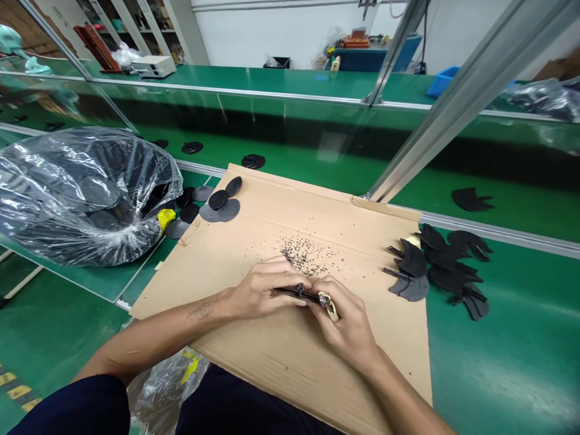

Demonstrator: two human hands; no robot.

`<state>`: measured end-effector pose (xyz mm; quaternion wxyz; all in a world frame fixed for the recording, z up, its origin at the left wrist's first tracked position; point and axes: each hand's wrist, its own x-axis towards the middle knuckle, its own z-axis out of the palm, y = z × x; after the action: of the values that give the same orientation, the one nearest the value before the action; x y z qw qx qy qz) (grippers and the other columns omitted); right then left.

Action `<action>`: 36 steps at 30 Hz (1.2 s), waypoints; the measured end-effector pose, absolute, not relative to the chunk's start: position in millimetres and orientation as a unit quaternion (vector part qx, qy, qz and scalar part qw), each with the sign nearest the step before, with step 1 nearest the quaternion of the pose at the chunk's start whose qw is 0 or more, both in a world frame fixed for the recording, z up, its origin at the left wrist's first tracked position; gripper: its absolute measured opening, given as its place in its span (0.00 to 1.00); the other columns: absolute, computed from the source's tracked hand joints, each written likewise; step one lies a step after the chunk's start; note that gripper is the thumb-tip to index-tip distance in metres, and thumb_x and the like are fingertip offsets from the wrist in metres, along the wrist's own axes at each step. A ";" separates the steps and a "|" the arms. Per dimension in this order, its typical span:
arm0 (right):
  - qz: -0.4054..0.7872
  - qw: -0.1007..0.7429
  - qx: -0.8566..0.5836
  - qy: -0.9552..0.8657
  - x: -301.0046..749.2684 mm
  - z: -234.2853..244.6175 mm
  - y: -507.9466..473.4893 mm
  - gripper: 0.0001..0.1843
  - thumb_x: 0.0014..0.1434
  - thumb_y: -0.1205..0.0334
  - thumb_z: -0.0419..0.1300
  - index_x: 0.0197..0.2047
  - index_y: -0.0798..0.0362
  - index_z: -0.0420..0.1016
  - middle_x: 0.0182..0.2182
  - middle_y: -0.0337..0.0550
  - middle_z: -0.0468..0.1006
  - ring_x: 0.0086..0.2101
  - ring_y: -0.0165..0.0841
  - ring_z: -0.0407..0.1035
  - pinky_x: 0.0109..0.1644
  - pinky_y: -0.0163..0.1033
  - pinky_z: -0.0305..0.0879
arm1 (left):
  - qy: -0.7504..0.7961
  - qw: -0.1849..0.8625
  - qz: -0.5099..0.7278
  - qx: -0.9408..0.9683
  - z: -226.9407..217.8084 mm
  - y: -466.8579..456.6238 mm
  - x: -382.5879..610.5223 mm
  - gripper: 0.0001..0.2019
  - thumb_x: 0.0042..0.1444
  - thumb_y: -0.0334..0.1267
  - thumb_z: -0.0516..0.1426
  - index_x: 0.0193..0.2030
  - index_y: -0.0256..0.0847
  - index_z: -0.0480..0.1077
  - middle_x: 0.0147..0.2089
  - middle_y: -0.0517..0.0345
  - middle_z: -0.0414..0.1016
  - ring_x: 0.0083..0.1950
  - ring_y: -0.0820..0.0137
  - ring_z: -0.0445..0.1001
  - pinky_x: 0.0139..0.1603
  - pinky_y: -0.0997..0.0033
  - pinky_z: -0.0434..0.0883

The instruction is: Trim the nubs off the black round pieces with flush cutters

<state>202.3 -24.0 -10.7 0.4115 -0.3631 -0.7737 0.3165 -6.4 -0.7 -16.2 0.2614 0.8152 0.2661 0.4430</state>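
Above a cardboard sheet (226, 284), my left hand (263, 287) is closed on a dark, thin plastic part (289, 293), seen nearly edge-on with a small post on top. My right hand (351, 323) wraps round a small tool with a cream handle (332, 309) and a metal piece at its end. The tool meets the part's right side; my fingers hide its working tip. Just beyond the hands, many tiny black scraps (306, 254) lie scattered over the cardboard.
Black discs (219, 199) rest at the cardboard's upper left, near a clear plastic bag (90, 199) of dark pieces. Curved black parts (453, 260) pile up at right. A metal post (430, 115) rises behind the cardboard. More pieces lie on the green belt (317, 163).
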 end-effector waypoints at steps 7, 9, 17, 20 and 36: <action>0.310 0.420 -0.343 -0.781 200.7 -11.8 -21.8 0.08 0.65 0.72 0.56 0.42 0.48 0.69 0.34 0.42 0.74 0.33 0.35 0.71 0.36 0.40 0.68 | 0.272 0.273 0.439 0.812 -16.1 -0.7 -5.0 0.15 0.65 0.41 0.60 0.55 0.39 0.75 0.38 0.52 0.80 0.38 0.68 0.74 0.41 0.66 0.70; 0.305 0.417 -0.341 -0.786 201.1 -11.9 -21.0 0.08 0.65 0.72 0.57 0.43 0.48 0.69 0.33 0.42 0.74 0.33 0.35 0.71 0.36 0.40 0.68 | 0.276 0.274 0.431 0.814 -14.5 -1.3 -4.4 0.13 0.66 0.39 0.59 0.54 0.38 0.74 0.38 0.52 0.79 0.39 0.68 0.74 0.41 0.66 0.70; 0.306 0.400 -0.339 -0.794 203.1 -10.5 -22.3 0.07 0.65 0.71 0.57 0.42 0.49 0.69 0.33 0.44 0.75 0.34 0.36 0.71 0.36 0.41 0.69 | 0.258 0.252 0.455 0.814 -10.2 -3.6 -3.8 0.04 0.64 0.36 0.61 0.43 0.40 0.75 0.37 0.54 0.81 0.36 0.71 0.74 0.40 0.68 0.69; 0.308 0.405 -0.341 -0.790 202.2 -9.8 -22.1 0.07 0.65 0.71 0.57 0.42 0.49 0.70 0.33 0.43 0.75 0.33 0.35 0.71 0.36 0.40 0.69 | 0.256 0.255 0.449 0.817 -9.6 -3.2 -4.0 0.05 0.66 0.36 0.59 0.44 0.39 0.75 0.37 0.53 0.82 0.35 0.71 0.74 0.40 0.68 0.69; 0.308 0.387 -0.350 -0.795 203.4 -9.0 -22.5 0.05 0.64 0.68 0.59 0.41 0.49 0.73 0.32 0.45 0.77 0.32 0.36 0.73 0.35 0.41 0.71 | 0.230 0.260 0.447 0.825 -9.6 0.1 -5.8 0.04 0.64 0.35 0.61 0.43 0.39 0.76 0.37 0.53 0.83 0.38 0.70 0.78 0.41 0.68 0.73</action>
<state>203.4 -22.5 -9.0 0.3875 -0.3504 -0.7953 0.3077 -5.8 0.1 -9.6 0.2597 0.8245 0.2300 0.4470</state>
